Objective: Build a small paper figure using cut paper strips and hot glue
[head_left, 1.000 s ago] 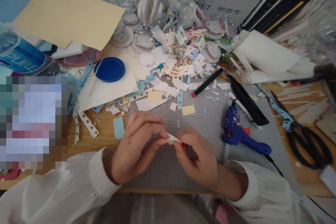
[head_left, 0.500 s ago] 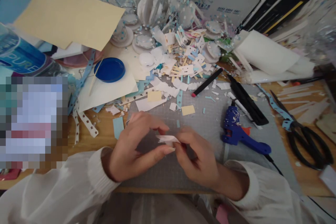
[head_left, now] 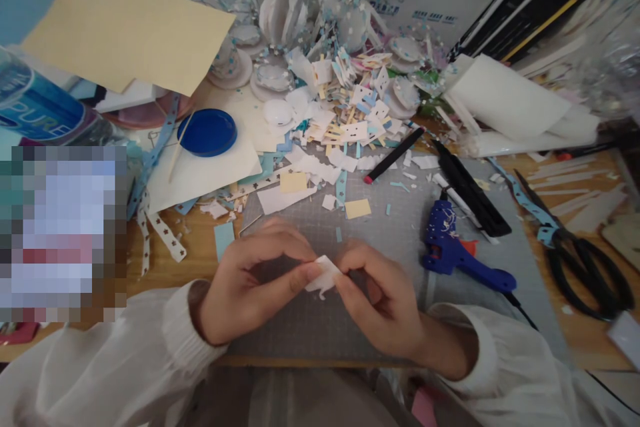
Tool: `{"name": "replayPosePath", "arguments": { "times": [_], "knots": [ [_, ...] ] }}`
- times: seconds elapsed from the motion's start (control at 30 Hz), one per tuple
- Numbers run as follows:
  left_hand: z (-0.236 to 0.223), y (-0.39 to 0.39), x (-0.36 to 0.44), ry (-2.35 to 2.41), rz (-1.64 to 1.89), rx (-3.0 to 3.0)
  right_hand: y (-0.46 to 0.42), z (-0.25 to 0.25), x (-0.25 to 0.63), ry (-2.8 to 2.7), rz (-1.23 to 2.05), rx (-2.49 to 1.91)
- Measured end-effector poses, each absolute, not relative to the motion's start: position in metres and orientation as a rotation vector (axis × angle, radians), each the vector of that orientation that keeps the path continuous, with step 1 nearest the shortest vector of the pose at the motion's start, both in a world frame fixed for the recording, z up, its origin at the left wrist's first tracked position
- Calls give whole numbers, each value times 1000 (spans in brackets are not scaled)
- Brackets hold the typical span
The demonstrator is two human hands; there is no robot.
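A small piece of white paper (head_left: 325, 273) is pinched between my two hands above the grey cutting mat (head_left: 300, 340). My left hand (head_left: 265, 280) grips its left side with thumb and index finger. On the right edge, the thumb and fingertips of my right hand (head_left: 377, 300) are closed on the same paper. A thin curled strip hangs at the paper's lower edge. Small blue and yellow paper pieces, such as a yellow rectangle (head_left: 358, 208), lie on the mat just beyond my hands.
To the right lie a blue glue gun (head_left: 457, 253), a black cutter (head_left: 473, 193) and black scissors (head_left: 590, 273). A heap of small paper figures (head_left: 355, 113) covers the back middle. On the left are a blue lid (head_left: 207, 132) and a water bottle (head_left: 45, 100).
My left thumb and index finger have closed on the white paper, where they were apart before. The paper has turned, so its flat face now shows.
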State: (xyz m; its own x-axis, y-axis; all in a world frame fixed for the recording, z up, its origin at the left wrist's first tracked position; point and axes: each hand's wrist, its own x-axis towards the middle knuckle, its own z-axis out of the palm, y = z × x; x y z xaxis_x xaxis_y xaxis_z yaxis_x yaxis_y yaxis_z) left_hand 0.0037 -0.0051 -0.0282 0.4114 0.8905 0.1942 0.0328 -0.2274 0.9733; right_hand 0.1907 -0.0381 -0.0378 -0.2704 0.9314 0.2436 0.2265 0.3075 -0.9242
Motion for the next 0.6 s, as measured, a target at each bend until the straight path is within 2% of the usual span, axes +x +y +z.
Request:
{"name": "replayPosePath", "arguments": {
  "times": [0.4, 0.6],
  "knots": [
    [-26, -3, 7, 816, 984, 1441, -36, -36, 196, -1644, 1248, -998],
    [-30, -4, 5, 854, 970, 1319, -37, -39, 191, -1659, 1179, -1052]
  ]
}}
